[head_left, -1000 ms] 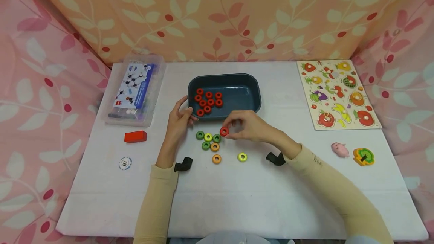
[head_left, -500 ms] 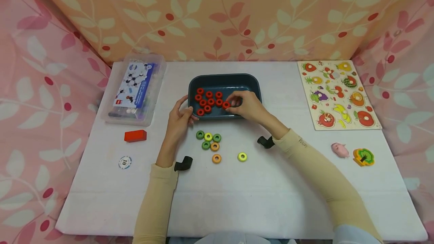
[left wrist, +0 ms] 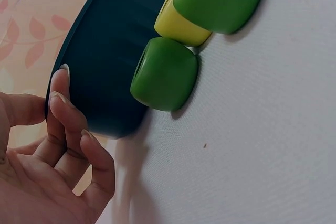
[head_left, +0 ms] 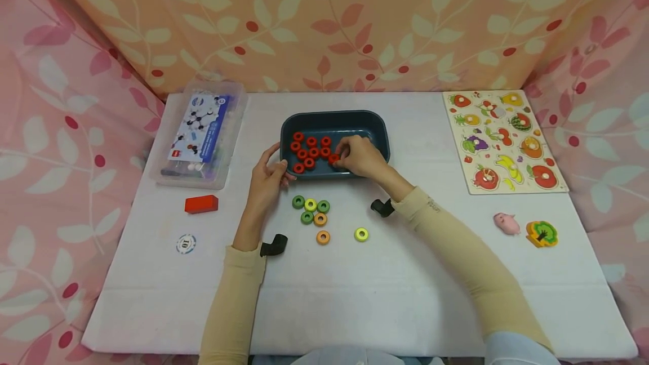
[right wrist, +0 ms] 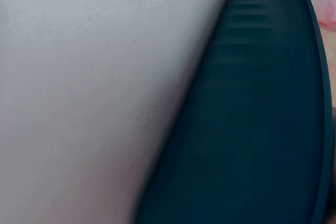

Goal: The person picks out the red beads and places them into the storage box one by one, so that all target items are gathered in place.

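A dark teal tray (head_left: 375, 138) stands at the middle back of the table, with a cluster of red ring beads (head_left: 311, 152) in its left half. My left hand (head_left: 266, 178) holds the tray's front left corner, thumb over the rim; the left wrist view shows its fingers (left wrist: 68, 114) against the outer wall. Reaching over the front rim, my right hand (head_left: 362, 157) pinches a red bead (head_left: 333, 159) low inside the tray, beside the other red ones. The right wrist view has only the tray's outer wall (right wrist: 252, 114); the bead is hidden there.
Before the tray lie green beads (head_left: 298, 202), yellow-green beads (head_left: 361, 234) and orange beads (head_left: 323, 237). At left are a clear plastic case (head_left: 230, 145), a red block (head_left: 201, 204) and a round token (head_left: 186, 244). A fruit puzzle board (head_left: 481, 145), pink pig (head_left: 506, 223) and tree piece (head_left: 542, 234) are at right.
My right hand has carried the red bead from in front of the tray over its rim and down beside the other red beads. My left hand has stayed at the corner.
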Motion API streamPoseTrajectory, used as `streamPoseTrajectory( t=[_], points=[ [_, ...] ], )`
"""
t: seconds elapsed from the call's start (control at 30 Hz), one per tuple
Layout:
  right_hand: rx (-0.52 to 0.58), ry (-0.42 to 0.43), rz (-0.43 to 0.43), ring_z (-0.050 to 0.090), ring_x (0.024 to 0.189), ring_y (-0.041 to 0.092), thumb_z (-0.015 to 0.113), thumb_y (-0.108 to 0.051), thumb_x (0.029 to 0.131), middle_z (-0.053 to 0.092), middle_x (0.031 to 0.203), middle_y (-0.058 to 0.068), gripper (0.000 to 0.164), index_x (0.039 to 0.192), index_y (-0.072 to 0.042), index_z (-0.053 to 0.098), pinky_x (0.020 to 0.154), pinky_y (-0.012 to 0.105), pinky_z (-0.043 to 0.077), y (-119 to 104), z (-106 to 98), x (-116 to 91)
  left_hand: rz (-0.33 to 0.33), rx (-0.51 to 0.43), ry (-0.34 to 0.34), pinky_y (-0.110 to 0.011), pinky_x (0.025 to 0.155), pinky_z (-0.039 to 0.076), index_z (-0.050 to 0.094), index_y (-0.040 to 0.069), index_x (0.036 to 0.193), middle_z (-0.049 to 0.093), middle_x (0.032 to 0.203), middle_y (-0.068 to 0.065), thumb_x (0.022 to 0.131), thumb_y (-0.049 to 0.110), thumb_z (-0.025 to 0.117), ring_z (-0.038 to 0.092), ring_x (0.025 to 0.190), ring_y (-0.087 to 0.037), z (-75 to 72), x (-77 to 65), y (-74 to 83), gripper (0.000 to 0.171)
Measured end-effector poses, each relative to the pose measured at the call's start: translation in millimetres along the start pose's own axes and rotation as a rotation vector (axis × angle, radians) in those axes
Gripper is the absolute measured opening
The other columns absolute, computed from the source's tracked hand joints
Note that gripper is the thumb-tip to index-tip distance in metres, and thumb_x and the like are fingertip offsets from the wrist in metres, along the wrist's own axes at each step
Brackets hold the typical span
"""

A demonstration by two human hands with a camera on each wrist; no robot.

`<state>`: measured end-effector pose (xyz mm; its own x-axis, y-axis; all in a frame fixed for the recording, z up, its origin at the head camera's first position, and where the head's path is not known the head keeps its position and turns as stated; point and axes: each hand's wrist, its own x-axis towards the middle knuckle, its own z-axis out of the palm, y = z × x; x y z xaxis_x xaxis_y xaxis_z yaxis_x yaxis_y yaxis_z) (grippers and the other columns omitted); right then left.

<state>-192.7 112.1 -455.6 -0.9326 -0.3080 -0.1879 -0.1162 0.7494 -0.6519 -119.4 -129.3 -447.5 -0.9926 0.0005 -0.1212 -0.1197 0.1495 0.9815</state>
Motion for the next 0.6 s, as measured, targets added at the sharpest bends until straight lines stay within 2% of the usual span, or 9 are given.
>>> streamPoseTrajectory(
  t=[0.13, 0.37, 0.6],
  points=[
    [0.050, 0.007, -0.013, 0.064, 0.077, 0.018, 0.081, -0.016, 0.085, 0.069, 0.086, 0.004, 0.022, 0.102, -0.009, 0.070, 0.072, 0.035, 0.050, 1, 3, 5, -0.006, -0.002, 0.001, -0.039, 0.066, 0.052, 0.039, 0.010, 0.153, 0.067, 0.087, -0.034, 0.104, 0.009, 0.051, 0.056, 0.080, -0.055, 0.2, -0.1, -0.4, 0.051],
    [0.082, 0.021, -0.122, 0.068, 0.091, 0.018, 0.079, -0.013, 0.086, 0.072, 0.099, 0.006, 0.024, 0.107, -0.007, 0.070, 0.084, 0.036, 0.054, 0, 4, 6, -0.015, 0.008, -0.002, -0.040, 0.066, 0.052, 0.039, 0.011, 0.153, 0.068, 0.087, -0.032, 0.104, 0.010, 0.052, 0.056, 0.079, -0.054, -0.5, 1.6, -1.9, 0.050],
    [0.119, 0.068, -0.159, 0.067, 0.088, 0.017, 0.076, -0.012, 0.088, 0.071, 0.097, 0.005, 0.020, 0.106, -0.005, 0.071, 0.080, 0.034, 0.055, -1, 5, 6, -0.010, 0.000, 0.005, -0.038, 0.065, 0.051, 0.039, 0.018, 0.154, 0.067, 0.090, -0.035, 0.105, 0.015, 0.052, 0.058, 0.075, -0.048, -3.5, 11.9, -24.3, 0.051]
  ],
)
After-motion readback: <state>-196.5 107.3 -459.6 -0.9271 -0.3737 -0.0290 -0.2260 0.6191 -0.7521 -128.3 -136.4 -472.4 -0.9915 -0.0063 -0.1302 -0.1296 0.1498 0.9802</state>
